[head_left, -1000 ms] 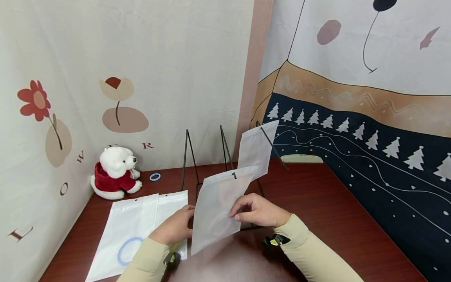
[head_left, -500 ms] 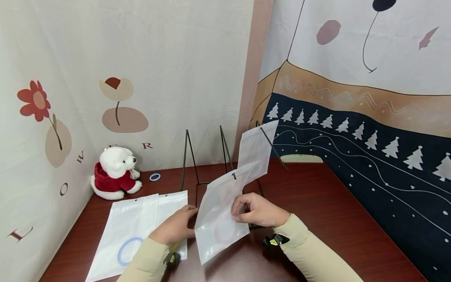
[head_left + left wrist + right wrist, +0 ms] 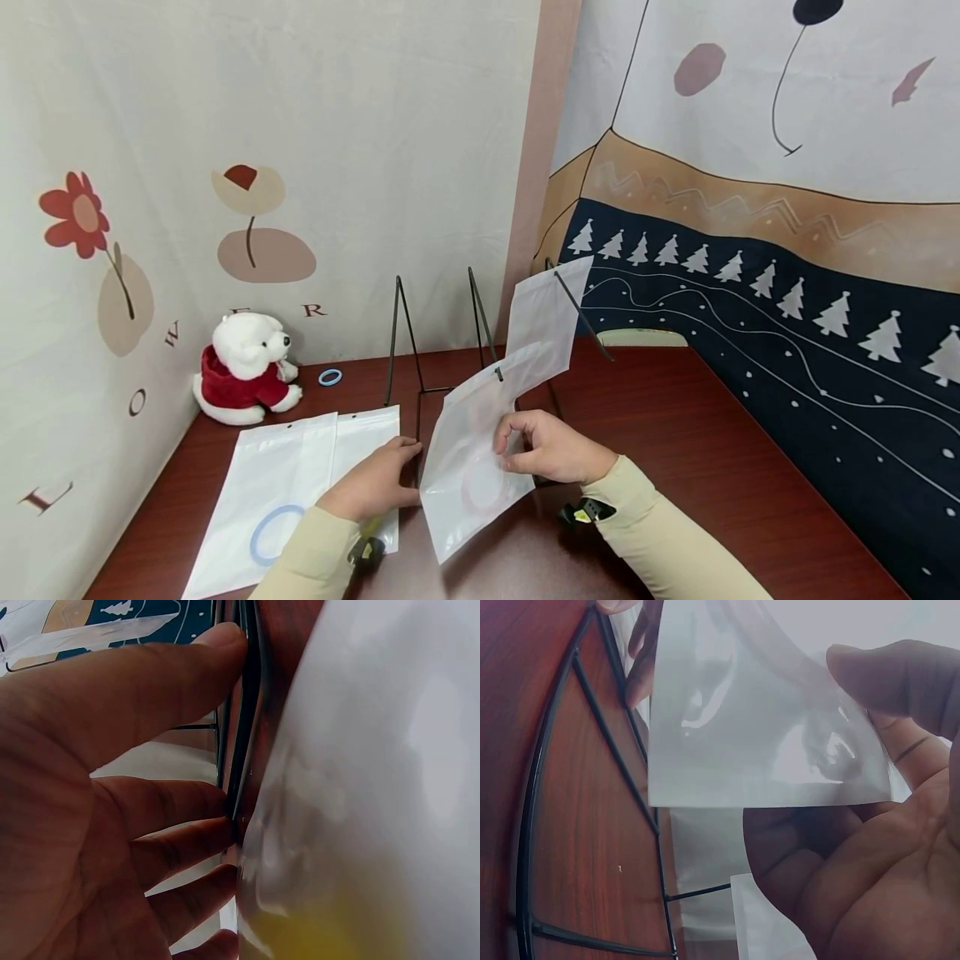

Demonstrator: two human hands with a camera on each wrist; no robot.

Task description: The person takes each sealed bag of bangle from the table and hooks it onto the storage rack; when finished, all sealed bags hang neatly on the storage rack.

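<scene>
A translucent white pouch (image 3: 461, 450) hangs by its top hole from the front hook of a black wire rack (image 3: 418, 417). A pale pink ring (image 3: 483, 504) shows faintly through its lower part. My right hand (image 3: 551, 450) pinches the pouch's right side, thumb (image 3: 855, 667) in front and fingers behind. Beside the pouch's left edge, my left hand (image 3: 375, 483) grips an upright rod of the rack, thumb and fingertips meeting it from either side. Another white pouch (image 3: 543, 317) hangs on the hook farther back.
Two white pouches, a wide one (image 3: 255, 467) and one beside it (image 3: 367, 433), lie flat at left; a blue ring (image 3: 254, 537) shows on the wide one. Behind them are a white plush bear (image 3: 243, 375) in red and a small blue ring (image 3: 321, 378). A pale comb (image 3: 645, 337) lies at back right.
The hanging pouch's lower end has swung right and toward me, baring the rack's rod beside my left hand. Both hands stay nearly in place.
</scene>
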